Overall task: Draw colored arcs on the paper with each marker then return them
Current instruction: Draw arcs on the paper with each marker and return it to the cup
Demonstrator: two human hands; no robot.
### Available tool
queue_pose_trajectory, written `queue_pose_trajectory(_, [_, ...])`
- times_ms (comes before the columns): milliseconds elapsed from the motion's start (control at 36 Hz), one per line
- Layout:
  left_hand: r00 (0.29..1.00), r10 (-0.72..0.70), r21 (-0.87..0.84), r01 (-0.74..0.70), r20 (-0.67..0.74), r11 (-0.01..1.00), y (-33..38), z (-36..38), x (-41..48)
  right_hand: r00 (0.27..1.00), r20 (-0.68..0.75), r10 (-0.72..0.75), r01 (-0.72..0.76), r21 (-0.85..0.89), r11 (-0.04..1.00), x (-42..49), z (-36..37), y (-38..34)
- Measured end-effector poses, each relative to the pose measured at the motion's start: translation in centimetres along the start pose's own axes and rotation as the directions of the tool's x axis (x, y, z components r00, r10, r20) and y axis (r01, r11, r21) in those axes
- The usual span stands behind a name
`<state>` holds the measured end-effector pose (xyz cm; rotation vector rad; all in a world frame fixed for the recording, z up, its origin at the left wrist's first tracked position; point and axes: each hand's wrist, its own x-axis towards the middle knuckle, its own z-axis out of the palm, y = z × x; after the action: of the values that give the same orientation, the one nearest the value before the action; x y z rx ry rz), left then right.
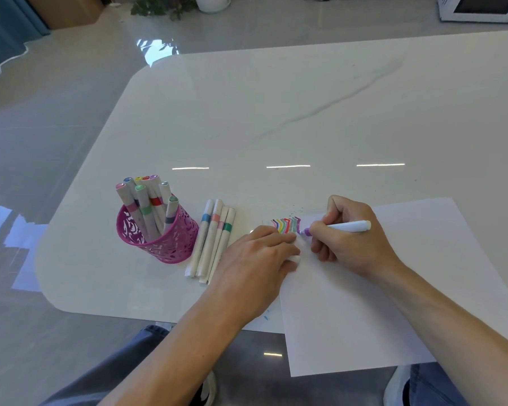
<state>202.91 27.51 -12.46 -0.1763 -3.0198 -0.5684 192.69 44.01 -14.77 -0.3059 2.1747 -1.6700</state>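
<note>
We judge the marker (pixel 346 226) light, stiff and smooth, best pinched low near its tip, as our right hand (pixel 349 232) grips it at the arcs (pixel 286 225) on the flimsy paper (pixel 393 288), which our left hand (pixel 261 253) pins, fingers curled round what seems a cap (pixel 295 259)

Cap (pixel 296 259) mostly inside left hand (pixel 258 253)

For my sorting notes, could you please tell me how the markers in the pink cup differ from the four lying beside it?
The cup markers stand tilted, ends up; the four loose markers lie flat, side by side. The cup markers number about eight, the loose markers four. Both have white barrels with coloured bands.
</note>
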Motion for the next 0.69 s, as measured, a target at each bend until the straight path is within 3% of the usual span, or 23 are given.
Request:
queue_pose_trajectory(306, [0.998, 0.041, 0.052, -0.038, -0.055, 0.998, 0.2, -0.2, -0.2, 0.997, -0.076, 0.0, 0.023, 0.294, 0.956, 0.0, -1.1, -1.0])
queue_pose_trajectory(556, [0.993, 0.041, 0.064, -0.034, -0.107, 0.997, 0.4, -0.6, -0.3, 0.997, -0.049, -0.052, 0.054, 0.043, 0.998, -3.0, -3.1, -1.7])
queue_pose_trajectory(694, [0.974, -0.099, -0.17, 0.065, -0.203, 0.983, 0.6, -0.9, -0.1, 0.995, -0.065, -0.078, 0.08, 0.017, 0.997, -4.2, -3.4, -2.5])
